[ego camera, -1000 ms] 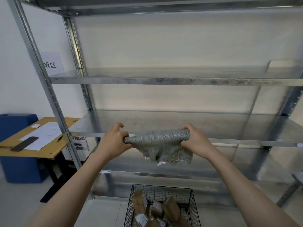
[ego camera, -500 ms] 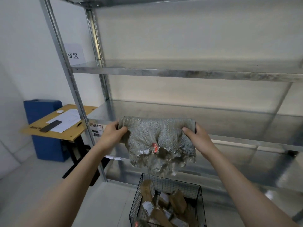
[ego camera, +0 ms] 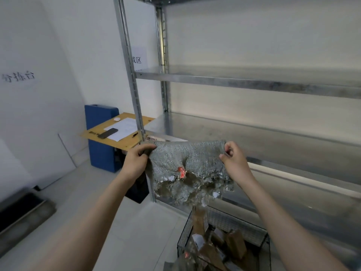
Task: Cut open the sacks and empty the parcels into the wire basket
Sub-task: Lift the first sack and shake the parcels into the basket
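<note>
2 hands on 1 sack: how far along do we judge ourselves?

— Well along with this one. Our left hand [ego camera: 136, 161] grips the top left corner of the sack [ego camera: 187, 163], fingers curled over the weave, and our right hand [ego camera: 233, 163] pinches the top right corner. The sack hangs spread between them, ragged cut mouth down, in front of the metal shelving [ego camera: 254, 83].

— And the parcels?

— Brown parcels [ego camera: 234, 243] lie heaped in the wire basket [ego camera: 184, 237] on the floor, below the sack and a little to its right. The sack looks flat and limp, so we take it as cut and emptied. Only a small red tag [ego camera: 181, 171] and some white scraps cling near the torn edge.

— What is left, then?

— Putting this sack aside, and opening any others. We see no full sack from here, so we cannot say how many remain.

— What can't we make out?

— The basket's near side is cut off by the bottom edge, so we cannot count the parcels. A pale crumpled shape beside it is too blurred to name. No cutting tool is in view, and the desk [ego camera: 125, 141] behind the shelving post shows only papers and a dark flat object.
</note>
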